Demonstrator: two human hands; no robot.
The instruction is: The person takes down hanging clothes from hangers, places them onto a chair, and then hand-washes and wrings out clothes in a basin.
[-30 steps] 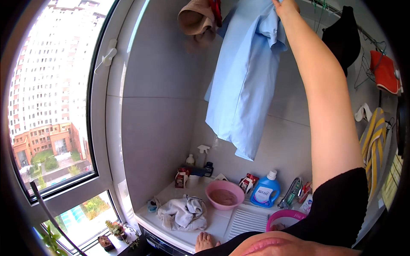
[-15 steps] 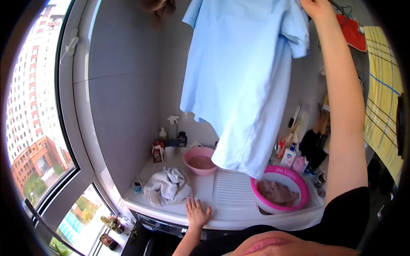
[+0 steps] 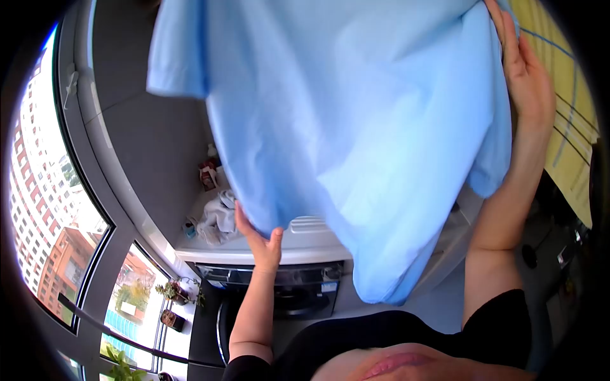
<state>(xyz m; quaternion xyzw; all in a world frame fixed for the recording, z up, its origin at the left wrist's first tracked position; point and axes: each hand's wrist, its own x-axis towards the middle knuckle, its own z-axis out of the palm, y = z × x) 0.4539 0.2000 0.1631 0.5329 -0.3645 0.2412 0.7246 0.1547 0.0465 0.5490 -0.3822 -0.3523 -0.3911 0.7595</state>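
Note:
A light blue short-sleeved shirt (image 3: 356,127) hangs in front of me, filling the upper middle of the head view; its top is cut off. My right hand (image 3: 530,82) is raised at the shirt's right side, its fingers stretched upward along the cloth and the tips partly out of view. My left hand (image 3: 262,244) is up by the shirt's lower left edge, thumb apart from the fingers. Some of its fingers reach behind the cloth, so whether they touch it is unclear.
A crumpled pale cloth (image 3: 219,216) lies on the white counter (image 3: 305,255), above a front-loading washing machine (image 3: 295,298). Potted plants (image 3: 175,292) stand by the window at left. A yellow checked cloth (image 3: 572,114) hangs at right.
The shirt has come closer and lower, now covering the basins. My left hand has risen from the counter to the shirt's edge; my right hand has moved down and right.

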